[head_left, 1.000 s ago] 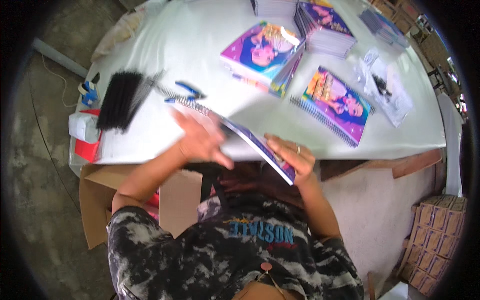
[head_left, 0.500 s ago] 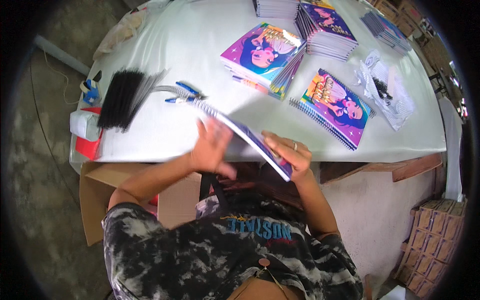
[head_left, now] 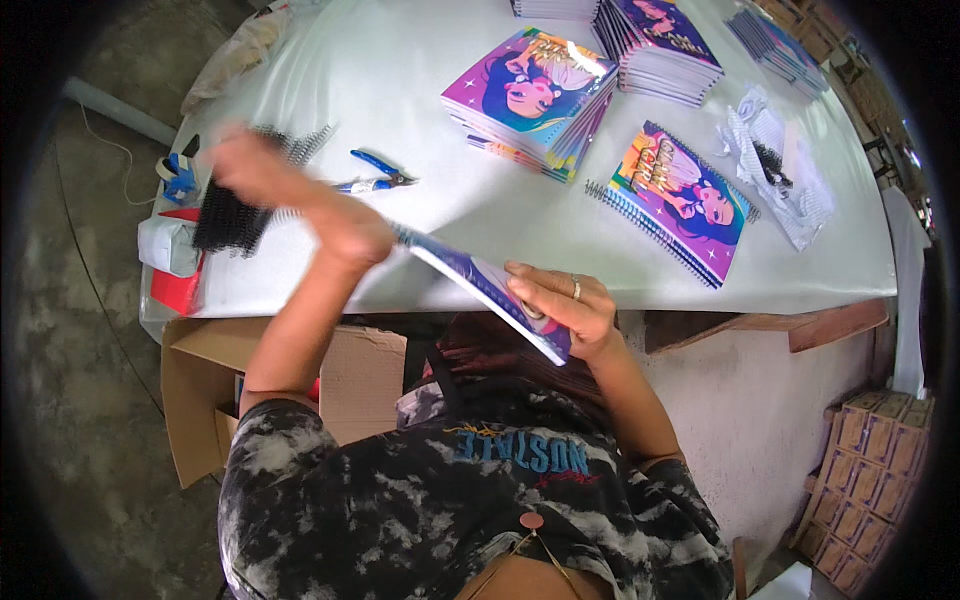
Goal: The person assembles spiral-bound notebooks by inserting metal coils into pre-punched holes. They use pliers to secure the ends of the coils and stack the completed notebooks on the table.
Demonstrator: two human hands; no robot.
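My right hand (head_left: 572,308) grips a notebook (head_left: 478,290) with a purple cover, tilted edge-on over the table's near edge. A spiral coil runs along its edge toward the upper left. My left hand (head_left: 255,170) is blurred by motion and reaches over a bundle of black spiral coils (head_left: 228,220); whether its fingers hold anything cannot be made out. Just right of that bundle lie blue-handled cutting pliers (head_left: 375,178), jaws pointing right. A coil-bound notebook (head_left: 685,205) lies flat to the right, coil ends sticking out past its corners.
Stacks of notebooks (head_left: 530,95) stand on the white-covered table (head_left: 480,220), with more at the back. Crumpled white wrapping (head_left: 775,180) lies at the right. At the left edge are a blue tape dispenser (head_left: 180,178) and a white packet (head_left: 168,247). An open cardboard box (head_left: 365,375) sits below.
My left hand has swung from beside the held notebook up and left to the black coils. My right hand and the notebook have shifted slightly left.
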